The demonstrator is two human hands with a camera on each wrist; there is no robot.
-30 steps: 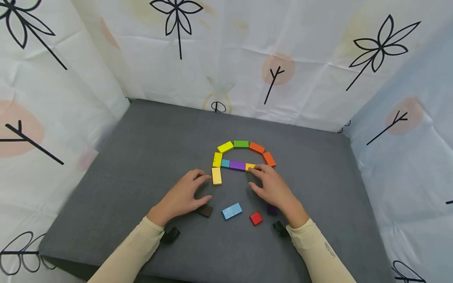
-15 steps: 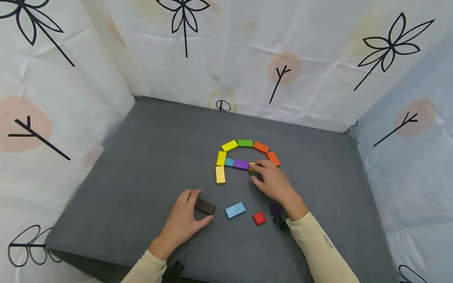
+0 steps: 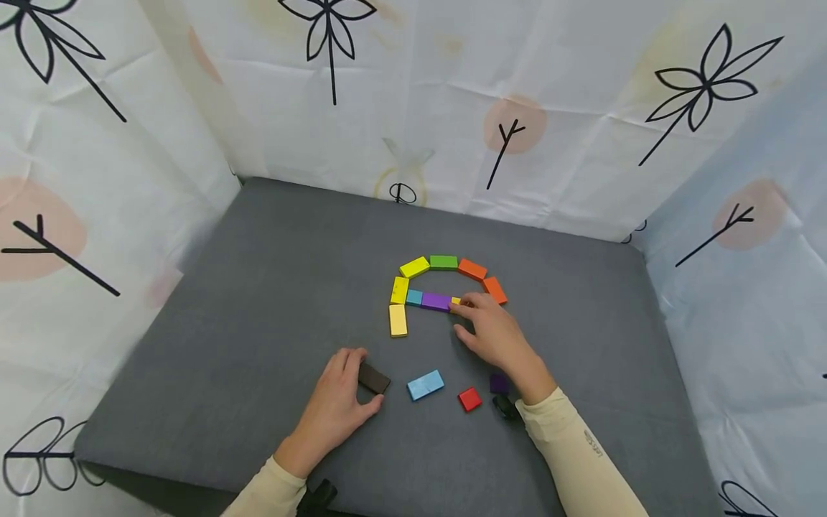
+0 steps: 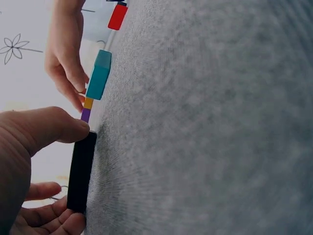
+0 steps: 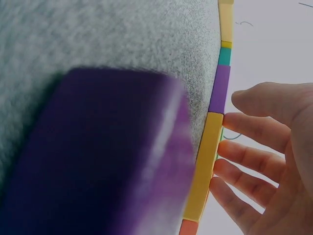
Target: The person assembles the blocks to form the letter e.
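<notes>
My left hand point(image 3: 332, 402) is at a dark brown block point(image 3: 374, 378) on the grey table. In the left wrist view the thumb point(image 4: 73, 128) meets one end of that block and the fingertips meet the other, pinching it lengthwise. My right hand point(image 3: 494, 334) lies over a yellow-orange block point(image 5: 204, 166) at the right end of a straight row. Its fingertips touch that block's side, fingers loosely extended and thumb apart. Left along the row come a purple block point(image 3: 436, 301) and a small teal block point(image 3: 414, 297).
Yellow, green point(image 3: 444, 263) and orange blocks point(image 3: 472, 269) form an arch behind the row, with a pale yellow block point(image 3: 398, 321) at its left foot. Nearer lie a light blue block point(image 3: 425, 385), a red block point(image 3: 469, 399) and a dark purple block point(image 3: 499, 383). Patterned cloth point(image 3: 413, 93) surrounds the table.
My left hand has left the pale yellow block, come back toward the near edge and taken the dark brown block between thumb and fingers. The right hand has stayed at the yellow-orange block.
</notes>
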